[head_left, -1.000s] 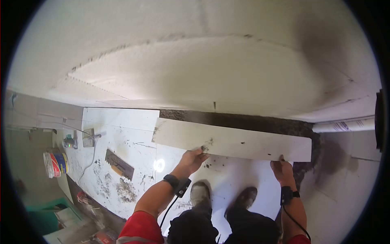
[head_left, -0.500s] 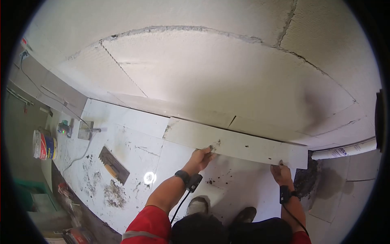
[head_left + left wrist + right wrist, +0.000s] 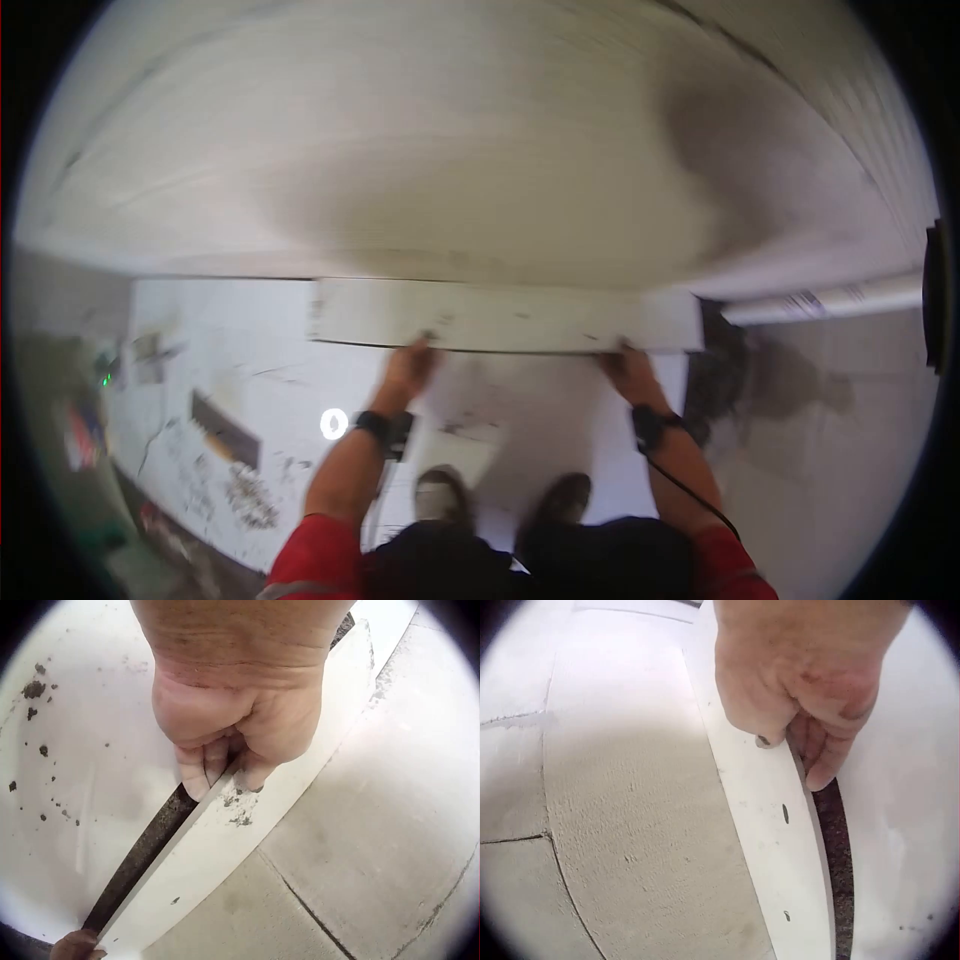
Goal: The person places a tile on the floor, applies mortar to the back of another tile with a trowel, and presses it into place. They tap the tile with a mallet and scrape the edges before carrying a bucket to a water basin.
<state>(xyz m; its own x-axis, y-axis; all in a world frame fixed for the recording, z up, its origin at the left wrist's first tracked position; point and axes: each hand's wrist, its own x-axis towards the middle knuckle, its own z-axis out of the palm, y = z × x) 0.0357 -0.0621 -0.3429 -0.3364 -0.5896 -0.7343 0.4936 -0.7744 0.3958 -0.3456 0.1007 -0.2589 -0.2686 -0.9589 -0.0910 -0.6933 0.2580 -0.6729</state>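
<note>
A long, narrow white tile strip [image 3: 510, 318] lies along the foot of the wall, with small dark smudges on its face. My left hand [image 3: 408, 370] pinches its near edge left of the middle, thumb on top and fingertips over the edge. Toward the right end, my right hand [image 3: 632, 374] grips the same edge in a like way. Between the strip and the white floor tile [image 3: 82, 772] runs a dark, rough gap [image 3: 142, 859], where the fingers of both hands reach down. In the right wrist view the strip's far edge meets the wall [image 3: 645, 825].
A notched trowel [image 3: 228, 432] lies on the tiled floor at left, near mortar smears [image 3: 250, 495]. A bucket [image 3: 80, 435] stands farther left. Dark rough ground [image 3: 722, 345] shows beyond the strip's right end, with a white tube [image 3: 830, 300] beside it. Crumbs dot the floor near my shoes.
The strip has come in toward the wall and down, covering the dark bed that showed behind it a second ago. Both hands keep their grip. The head view has shifted and blurred.
</note>
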